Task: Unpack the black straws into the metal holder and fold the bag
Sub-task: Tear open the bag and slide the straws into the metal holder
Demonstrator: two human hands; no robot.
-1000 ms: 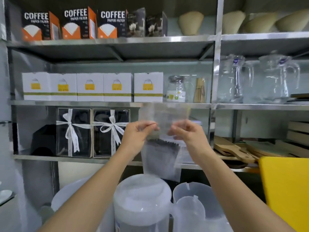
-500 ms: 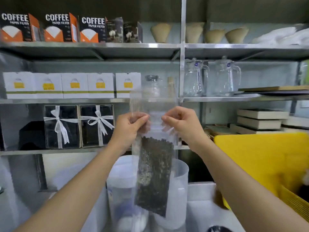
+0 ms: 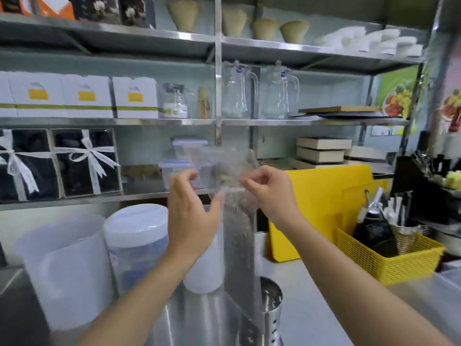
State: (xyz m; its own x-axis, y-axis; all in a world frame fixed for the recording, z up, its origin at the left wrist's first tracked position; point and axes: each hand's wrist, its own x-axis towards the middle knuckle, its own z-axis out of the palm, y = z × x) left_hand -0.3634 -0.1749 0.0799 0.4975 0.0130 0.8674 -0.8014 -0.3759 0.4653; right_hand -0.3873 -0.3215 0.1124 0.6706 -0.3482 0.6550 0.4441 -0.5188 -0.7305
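Fingers [image 3: 245,182] of right hand [image 3: 274,193] pinched on straw bag [image 3: 238,245]; left hand [image 3: 192,221] hold cannot be told. Opening step judged in hand; metal holder [image 3: 272,310] to be targeted next.

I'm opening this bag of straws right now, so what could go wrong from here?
The bag hangs beside the metal holder, not over its mouth; if it splits, the black straws could scatter across the counter. The right hand pinches only the top edge, so it might slip.
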